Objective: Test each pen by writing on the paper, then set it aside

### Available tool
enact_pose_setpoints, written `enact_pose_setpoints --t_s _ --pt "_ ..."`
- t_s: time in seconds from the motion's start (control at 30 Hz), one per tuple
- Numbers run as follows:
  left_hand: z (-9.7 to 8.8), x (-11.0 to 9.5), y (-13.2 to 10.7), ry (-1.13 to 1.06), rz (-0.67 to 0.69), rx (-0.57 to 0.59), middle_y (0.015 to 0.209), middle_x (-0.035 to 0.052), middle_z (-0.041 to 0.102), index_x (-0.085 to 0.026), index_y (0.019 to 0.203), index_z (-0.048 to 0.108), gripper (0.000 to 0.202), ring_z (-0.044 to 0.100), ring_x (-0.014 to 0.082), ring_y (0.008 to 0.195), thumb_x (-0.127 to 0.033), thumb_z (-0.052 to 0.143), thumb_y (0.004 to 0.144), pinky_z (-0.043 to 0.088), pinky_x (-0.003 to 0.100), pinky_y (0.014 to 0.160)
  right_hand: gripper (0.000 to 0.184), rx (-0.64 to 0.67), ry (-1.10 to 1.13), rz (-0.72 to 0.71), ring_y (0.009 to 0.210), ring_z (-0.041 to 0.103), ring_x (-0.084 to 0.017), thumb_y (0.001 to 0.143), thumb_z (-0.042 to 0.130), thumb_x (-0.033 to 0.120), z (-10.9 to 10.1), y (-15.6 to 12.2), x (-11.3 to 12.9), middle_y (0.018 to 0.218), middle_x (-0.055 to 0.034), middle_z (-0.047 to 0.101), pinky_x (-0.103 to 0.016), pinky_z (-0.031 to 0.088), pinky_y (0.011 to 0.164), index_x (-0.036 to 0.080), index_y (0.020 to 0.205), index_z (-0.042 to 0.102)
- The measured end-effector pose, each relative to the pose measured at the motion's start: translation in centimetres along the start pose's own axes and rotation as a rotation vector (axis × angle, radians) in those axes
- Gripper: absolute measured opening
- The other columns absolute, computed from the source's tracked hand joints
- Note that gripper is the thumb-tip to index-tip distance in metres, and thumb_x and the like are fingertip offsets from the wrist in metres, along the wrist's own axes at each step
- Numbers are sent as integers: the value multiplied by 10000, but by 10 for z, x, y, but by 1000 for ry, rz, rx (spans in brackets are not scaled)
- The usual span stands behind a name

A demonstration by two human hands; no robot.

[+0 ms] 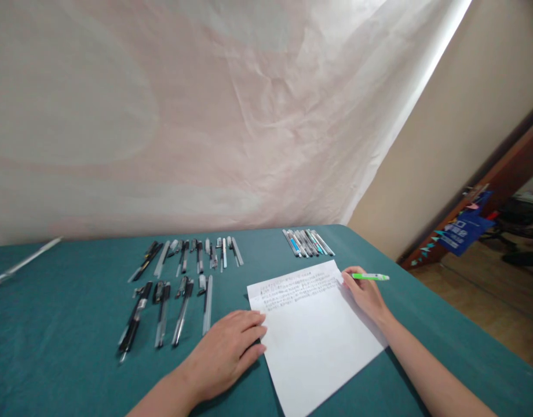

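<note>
A white sheet of paper [312, 353] lies tilted on the green-covered table, with several lines of small handwriting across its upper part. My right hand [366, 292] rests at the paper's upper right edge, its fingers closed round a bright green pen [371, 277]. The pen's rear end points right; its tip is hidden by my fingers. Flat on the paper's left edge lies my left hand [232, 350], fingers stretched out and holding nothing. Just beyond that hand is a clear pen tube [208, 304].
Two rows of pens taken apart, such as a black pen [136, 324], lie left of the paper. A tight group of pens [307, 243] sits behind it. At the far left is a thin pale stick [25, 263]. A pinkish cloth [205, 116] hangs behind the table [66, 324].
</note>
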State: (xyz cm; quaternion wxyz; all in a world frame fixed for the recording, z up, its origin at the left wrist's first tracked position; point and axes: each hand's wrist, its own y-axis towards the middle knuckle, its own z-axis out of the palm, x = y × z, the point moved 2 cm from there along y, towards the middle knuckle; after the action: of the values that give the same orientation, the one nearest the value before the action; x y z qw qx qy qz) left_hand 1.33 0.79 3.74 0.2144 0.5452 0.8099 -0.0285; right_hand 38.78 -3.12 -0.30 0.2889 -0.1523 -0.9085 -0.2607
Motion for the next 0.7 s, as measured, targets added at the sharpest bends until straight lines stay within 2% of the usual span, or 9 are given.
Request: enact_pose_setpoints --t_s 0.07,0.17,0.3,0.37,0.47,0.53,0.7 --pt "-1 -2 -1 1 -8 0 1229 43 549 -247 1169 533 310 479 210 1134 -335 376 917 347 392 991 307 39 0 -93 664 590 -164 845 377 345 0 -5 12 820 -55 640 -260 448 598 151 1012 546" --pt "-4 -5 -2 -19 -8 4 1198 40 561 -254 1195 499 311 496 212 1091 -326 394 911 367 385 962 323 162 -55 -325 748 606 -186 814 417 240 7 -16 42 849 -55 648 -287 456 683 168 1107 530" --pt "-7 -5 -4 -49 -2 -18 1245 50 523 -268 1306 357 439 496 225 1072 -391 426 891 386 380 928 318 265 -163 -578 821 600 -203 804 426 144 32 -25 103 911 -73 663 -321 435 757 187 1092 554" --pt "-7 -5 -5 -50 14 -37 1265 55 504 -281 1340 290 500 495 230 1067 -433 423 883 391 378 912 280 310 -258 -692 820 602 -202 821 423 129 50 -27 139 865 -78 668 -307 428 746 173 1064 556" --pt "-6 -7 -7 -32 60 -41 1242 53 516 -307 1344 266 519 514 228 1030 -474 412 875 407 361 875 225 356 -322 -764 802 602 -191 833 440 135 77 -27 184 834 -73 662 -281 406 715 172 1022 557" --pt "-6 -7 -8 -10 63 -40 1205 51 536 -313 1330 291 500 531 222 990 -480 408 874 421 341 843 216 374 -341 -791 795 601 -188 833 452 135 92 -27 202 827 -64 659 -278 391 699 175 1021 550" --pt "-5 -5 -8 40 -11 -65 1105 42 575 -283 1228 415 339 552 196 913 -386 397 905 436 287 775 203 386 -322 -802 772 593 -186 824 472 130 109 -30 215 813 -49 651 -281 367 685 177 1011 535"
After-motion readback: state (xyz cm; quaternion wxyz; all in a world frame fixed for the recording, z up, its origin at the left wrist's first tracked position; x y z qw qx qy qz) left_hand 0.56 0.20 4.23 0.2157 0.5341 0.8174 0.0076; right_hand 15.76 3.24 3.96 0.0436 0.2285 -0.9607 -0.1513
